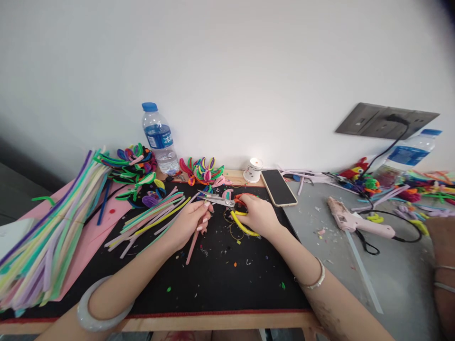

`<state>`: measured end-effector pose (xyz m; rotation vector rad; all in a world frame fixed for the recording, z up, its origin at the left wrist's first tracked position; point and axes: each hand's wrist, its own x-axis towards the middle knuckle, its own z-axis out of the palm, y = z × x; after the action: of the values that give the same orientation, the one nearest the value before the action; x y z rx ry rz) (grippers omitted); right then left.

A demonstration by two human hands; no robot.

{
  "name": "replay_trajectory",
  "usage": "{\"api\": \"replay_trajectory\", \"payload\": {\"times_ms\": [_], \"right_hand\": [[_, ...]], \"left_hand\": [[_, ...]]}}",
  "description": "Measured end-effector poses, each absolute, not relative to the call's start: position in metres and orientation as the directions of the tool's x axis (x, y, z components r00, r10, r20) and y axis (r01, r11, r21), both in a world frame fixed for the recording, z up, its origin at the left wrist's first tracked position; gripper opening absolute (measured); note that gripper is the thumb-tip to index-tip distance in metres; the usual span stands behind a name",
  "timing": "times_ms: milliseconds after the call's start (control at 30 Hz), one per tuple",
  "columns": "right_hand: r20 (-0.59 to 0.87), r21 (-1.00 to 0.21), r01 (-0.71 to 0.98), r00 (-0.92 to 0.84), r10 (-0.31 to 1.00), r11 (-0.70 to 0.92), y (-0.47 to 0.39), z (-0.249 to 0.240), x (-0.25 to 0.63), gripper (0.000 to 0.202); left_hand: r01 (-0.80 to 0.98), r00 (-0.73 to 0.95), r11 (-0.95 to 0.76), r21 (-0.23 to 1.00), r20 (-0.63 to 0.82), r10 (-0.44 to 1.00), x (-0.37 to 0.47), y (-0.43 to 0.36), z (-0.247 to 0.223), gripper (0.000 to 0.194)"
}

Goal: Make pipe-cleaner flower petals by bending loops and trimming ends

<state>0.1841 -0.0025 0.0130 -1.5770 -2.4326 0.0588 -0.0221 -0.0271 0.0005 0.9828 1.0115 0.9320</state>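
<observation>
My right hand (pixel 261 215) grips a pair of scissors (pixel 222 201) with yellow and red handles, their blades pointing left. Right by the blades, my left hand (pixel 192 220) is closed in a pinch on a pink pipe cleaner (pixel 192 248), whose lower end hangs over the black mat (pixel 213 289). Whether the blades touch it is too small to tell. Just left of my left hand lies a loose pile of pastel pipe cleaners (pixel 149 220). Behind the scissors sits a cluster of colourful looped pipe-cleaner pieces (pixel 204 171). Small trimmings are scattered over the mat.
A large pipe-cleaner bundle (pixel 59 227) lies left. At the back stand a water bottle (pixel 159 142) and a paper cup (pixel 253 170), beside a phone (pixel 279 188). A corded glue gun (pixel 359 222) rests right, near another person's arm (pixel 442 265). A second bottle (pixel 405 156) stands under the socket.
</observation>
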Motion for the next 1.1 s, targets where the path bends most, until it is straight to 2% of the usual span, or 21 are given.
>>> {"api": "replay_trajectory", "payload": {"times_ms": [533,933,1100], "right_hand": [[0.258,-0.133,0.91,-0.351,0.9,0.393,-0.0041,0.008,0.1794,0.037],[0.238,-0.143,0.92,-0.327,0.915,0.366,-0.0046,0.009,0.1791,0.037],[0.234,-0.148,0.917,-0.332,0.914,0.37,-0.0048,0.0098,0.1795,0.037]], "left_hand": [[-0.233,0.232,0.284,0.93,-0.231,0.945,-0.0226,-0.0263,0.0037,0.02],[-0.292,0.157,0.262,0.92,-0.224,0.962,-0.0226,-0.024,0.0047,0.019],[-0.28,0.202,0.273,0.92,-0.221,0.954,-0.0223,-0.0265,0.0021,0.018]]}}
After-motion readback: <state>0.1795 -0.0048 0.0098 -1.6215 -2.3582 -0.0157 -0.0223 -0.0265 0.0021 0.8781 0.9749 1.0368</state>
